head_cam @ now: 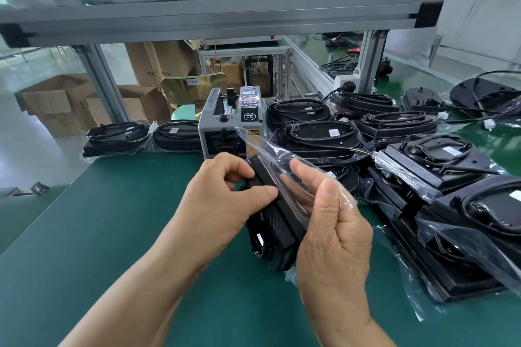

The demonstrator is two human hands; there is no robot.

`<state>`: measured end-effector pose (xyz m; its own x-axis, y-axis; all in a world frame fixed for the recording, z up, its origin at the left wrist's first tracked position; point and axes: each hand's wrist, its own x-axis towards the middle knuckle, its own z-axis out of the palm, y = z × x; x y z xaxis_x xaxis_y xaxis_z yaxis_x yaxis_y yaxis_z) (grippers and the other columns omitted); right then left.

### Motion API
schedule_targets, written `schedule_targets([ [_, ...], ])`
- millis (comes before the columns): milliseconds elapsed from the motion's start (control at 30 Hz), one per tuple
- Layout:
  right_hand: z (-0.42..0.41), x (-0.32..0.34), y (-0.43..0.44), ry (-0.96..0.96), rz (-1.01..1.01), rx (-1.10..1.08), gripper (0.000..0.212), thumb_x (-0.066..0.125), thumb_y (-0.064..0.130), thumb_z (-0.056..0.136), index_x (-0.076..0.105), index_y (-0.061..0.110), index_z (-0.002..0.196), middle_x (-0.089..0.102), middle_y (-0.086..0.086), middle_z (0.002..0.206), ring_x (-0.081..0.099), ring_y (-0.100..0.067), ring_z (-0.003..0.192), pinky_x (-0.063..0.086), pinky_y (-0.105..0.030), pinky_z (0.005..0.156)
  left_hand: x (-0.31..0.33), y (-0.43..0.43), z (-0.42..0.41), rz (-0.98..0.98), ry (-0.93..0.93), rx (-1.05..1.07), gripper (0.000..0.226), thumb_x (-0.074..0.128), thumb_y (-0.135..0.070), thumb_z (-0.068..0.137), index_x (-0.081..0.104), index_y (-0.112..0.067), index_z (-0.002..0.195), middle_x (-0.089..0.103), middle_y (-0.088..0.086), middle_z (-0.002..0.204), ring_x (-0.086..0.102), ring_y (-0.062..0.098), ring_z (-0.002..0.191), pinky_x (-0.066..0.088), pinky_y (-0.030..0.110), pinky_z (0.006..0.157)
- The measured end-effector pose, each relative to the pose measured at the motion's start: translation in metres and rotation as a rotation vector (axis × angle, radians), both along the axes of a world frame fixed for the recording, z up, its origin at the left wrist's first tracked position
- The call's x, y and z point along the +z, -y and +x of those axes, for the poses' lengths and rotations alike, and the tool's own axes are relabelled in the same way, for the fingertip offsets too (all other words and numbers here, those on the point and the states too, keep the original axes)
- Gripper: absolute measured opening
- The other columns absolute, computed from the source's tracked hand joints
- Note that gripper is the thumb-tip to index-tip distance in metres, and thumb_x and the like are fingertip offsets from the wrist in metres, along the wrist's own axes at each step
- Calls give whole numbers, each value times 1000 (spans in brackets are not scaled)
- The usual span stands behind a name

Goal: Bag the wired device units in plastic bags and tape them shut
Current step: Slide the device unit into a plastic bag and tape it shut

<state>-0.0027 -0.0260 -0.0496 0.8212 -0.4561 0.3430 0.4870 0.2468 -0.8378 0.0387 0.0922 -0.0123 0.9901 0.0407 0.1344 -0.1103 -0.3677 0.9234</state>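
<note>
Unit in hand: one black wired device unit [277, 222] is held on edge above the green mat [112, 220], part-way inside a clear plastic bag [282, 155]. My left hand [222, 197] pinches the unit's upper edge between thumb and curled fingers. My right hand [338, 234] is closed on the bag, fingers behind the film and thumb in front. The bag's mouth stands open and loose toward the tape dispenser [225, 132], and I see no tape on it, so I judge this unit neither fully seated nor sealed. Two bagged units [115, 135] lie left of the dispenser. On my right is a crowded pile of units [437, 163], many in bags; whether those are taped I cannot tell. Farther right, several units [485, 93] look unbagged, cables loose. Substantial work remains.
</note>
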Motion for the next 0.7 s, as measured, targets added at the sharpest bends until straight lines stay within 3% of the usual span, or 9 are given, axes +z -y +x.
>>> schedule_targets([
  [133, 1, -1, -3, 5, -9, 9, 48, 39, 44, 97, 70, 12, 114, 76, 4, 107, 72, -11, 102, 57, -22, 86, -7, 5, -2, -201, 15, 25, 26, 85, -35, 66, 60, -29, 71, 53, -14, 64, 45, 4, 55, 39, 12, 49],
  [267, 2, -2, -1, 15, -51, -31, 44, 36, 34, 99, 70, 10, 114, 76, 12, 105, 73, -6, 98, 56, -16, 82, -10, 7, -8, -125, 35, 34, 42, 77, -56, 49, 58, -37, 81, 54, -12, 87, 48, 5, 75, 40, 17, 66],
  [367, 2, -3, 2, 14, -62, -63, 44, 36, 32, 99, 71, 10, 113, 75, 14, 105, 72, -2, 97, 54, -11, 79, -10, 7, -11, -73, 10, -36, 53, 75, -63, 41, 56, -45, 86, 56, -13, 95, 48, -1, 79, 41, 19, 72],
  [467, 1, -5, 5, 5, -65, -75, 43, 36, 33, 100, 71, 12, 113, 76, 10, 108, 71, -6, 101, 55, -15, 83, -11, 6, -9, -90, 29, -50, 46, 82, -51, 48, 59, -41, 87, 56, -21, 83, 47, -5, 72, 43, 12, 68],
  [567, 1, -5, 8, 0, -55, -66, 41, 36, 32, 101, 71, 13, 113, 76, 9, 108, 72, -9, 101, 56, -19, 85, -14, 7, -8, -205, 24, -58, 34, 82, -39, 55, 64, -38, 84, 54, -18, 81, 47, -2, 71, 43, 10, 64],
  [700, -1, -3, 5, 19, -37, -65, 41, 36, 30, 100, 70, 10, 112, 76, 12, 105, 72, -5, 99, 54, -13, 81, -15, 8, -9, -248, 32, -84, 26, 84, -17, 74, 67, -34, 84, 54, -12, 84, 47, -1, 71, 44, 10, 65],
])
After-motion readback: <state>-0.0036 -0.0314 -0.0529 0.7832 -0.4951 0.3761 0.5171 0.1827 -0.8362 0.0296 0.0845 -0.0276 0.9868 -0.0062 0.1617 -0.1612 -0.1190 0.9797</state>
